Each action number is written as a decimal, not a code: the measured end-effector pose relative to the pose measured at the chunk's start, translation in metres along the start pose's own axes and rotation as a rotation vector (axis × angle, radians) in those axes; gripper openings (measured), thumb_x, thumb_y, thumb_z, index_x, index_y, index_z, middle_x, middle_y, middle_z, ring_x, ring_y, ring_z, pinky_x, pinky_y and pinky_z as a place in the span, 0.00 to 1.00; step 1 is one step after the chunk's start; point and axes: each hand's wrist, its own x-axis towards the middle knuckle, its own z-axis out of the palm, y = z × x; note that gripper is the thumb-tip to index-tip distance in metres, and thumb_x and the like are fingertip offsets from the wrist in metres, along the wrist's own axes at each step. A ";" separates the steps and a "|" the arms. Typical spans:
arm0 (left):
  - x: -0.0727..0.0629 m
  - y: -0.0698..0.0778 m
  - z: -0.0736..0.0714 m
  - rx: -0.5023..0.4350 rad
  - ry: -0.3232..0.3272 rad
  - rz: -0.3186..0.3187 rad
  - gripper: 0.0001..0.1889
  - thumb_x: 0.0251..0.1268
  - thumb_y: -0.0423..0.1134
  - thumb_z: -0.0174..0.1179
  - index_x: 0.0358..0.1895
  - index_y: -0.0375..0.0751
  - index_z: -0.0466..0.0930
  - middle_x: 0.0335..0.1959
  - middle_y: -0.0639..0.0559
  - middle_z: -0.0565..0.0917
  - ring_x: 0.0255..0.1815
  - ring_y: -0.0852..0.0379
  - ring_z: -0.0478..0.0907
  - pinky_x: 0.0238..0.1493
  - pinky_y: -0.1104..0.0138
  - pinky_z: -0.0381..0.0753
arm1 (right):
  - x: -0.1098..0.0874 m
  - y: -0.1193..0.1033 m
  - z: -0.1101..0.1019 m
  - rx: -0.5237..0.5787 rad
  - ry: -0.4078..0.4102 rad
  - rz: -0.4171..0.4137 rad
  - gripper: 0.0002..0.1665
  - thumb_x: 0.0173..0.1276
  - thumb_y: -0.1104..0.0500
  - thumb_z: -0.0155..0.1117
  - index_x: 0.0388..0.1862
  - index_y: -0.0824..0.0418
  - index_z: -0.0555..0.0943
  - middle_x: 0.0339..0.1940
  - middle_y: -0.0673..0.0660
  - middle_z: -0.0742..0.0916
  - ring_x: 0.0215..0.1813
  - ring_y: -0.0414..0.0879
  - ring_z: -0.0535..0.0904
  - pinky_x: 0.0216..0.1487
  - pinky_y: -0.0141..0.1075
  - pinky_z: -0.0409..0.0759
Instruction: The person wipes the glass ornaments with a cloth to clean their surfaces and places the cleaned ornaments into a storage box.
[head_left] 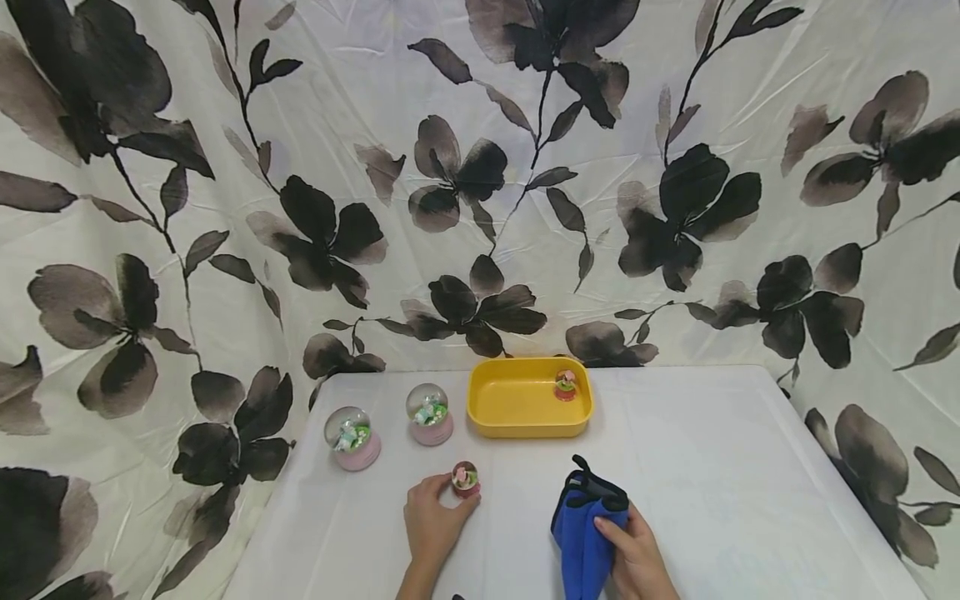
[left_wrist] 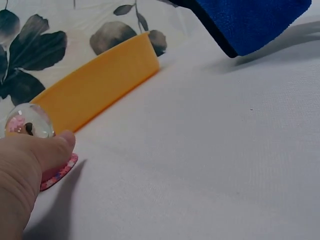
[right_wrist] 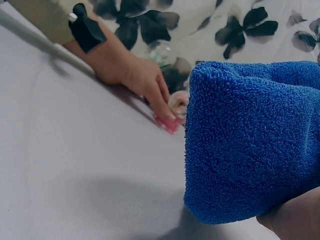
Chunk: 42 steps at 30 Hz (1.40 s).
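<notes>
My left hand (head_left: 438, 518) pinches a small snow globe (head_left: 465, 476) by its red-pink base, thumb on the near side, at the middle of the white table. In the left wrist view the clear dome of this snow globe (left_wrist: 31, 121) rises above my thumb (left_wrist: 59, 146). To the right, my right hand (head_left: 637, 552) grips a folded blue cloth (head_left: 588, 533) with black edging, held close over the table. The blue cloth (right_wrist: 255, 140) fills much of the right wrist view and hides most of the right hand's fingers.
A yellow tray (head_left: 528, 432) stands at the table's back edge, with another small snow globe (head_left: 565, 385) in its right end. Two larger snow globes on pink bases, one farther left (head_left: 352, 438) and one nearer the tray (head_left: 430, 414), stand at the back left. Floral fabric (head_left: 465, 179) hangs behind.
</notes>
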 end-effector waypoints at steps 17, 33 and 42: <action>0.010 0.010 -0.006 -0.305 0.038 -0.035 0.20 0.35 0.35 0.80 0.38 0.41 0.84 0.35 0.54 0.82 0.40 0.53 0.79 0.45 0.58 0.79 | 0.002 0.002 -0.003 0.009 -0.013 0.004 0.26 0.68 0.74 0.52 0.52 0.46 0.79 0.53 0.44 0.82 0.55 0.38 0.76 0.56 0.30 0.74; 0.015 0.041 -0.031 -0.695 -0.302 -0.081 0.22 0.40 0.22 0.75 0.43 0.31 0.79 0.44 0.43 0.76 0.45 0.50 0.81 0.44 0.67 0.82 | 0.003 0.001 -0.005 -0.012 0.008 0.028 0.26 0.68 0.73 0.54 0.54 0.44 0.78 0.55 0.44 0.80 0.57 0.38 0.75 0.58 0.31 0.72; 0.015 0.067 -0.046 -0.926 -0.500 -0.145 0.23 0.45 0.19 0.71 0.48 0.18 0.76 0.42 0.40 0.79 0.39 0.54 0.82 0.40 0.65 0.84 | 0.006 -0.001 0.003 -0.006 0.037 0.029 0.25 0.67 0.74 0.54 0.54 0.48 0.77 0.55 0.46 0.81 0.57 0.40 0.74 0.58 0.32 0.72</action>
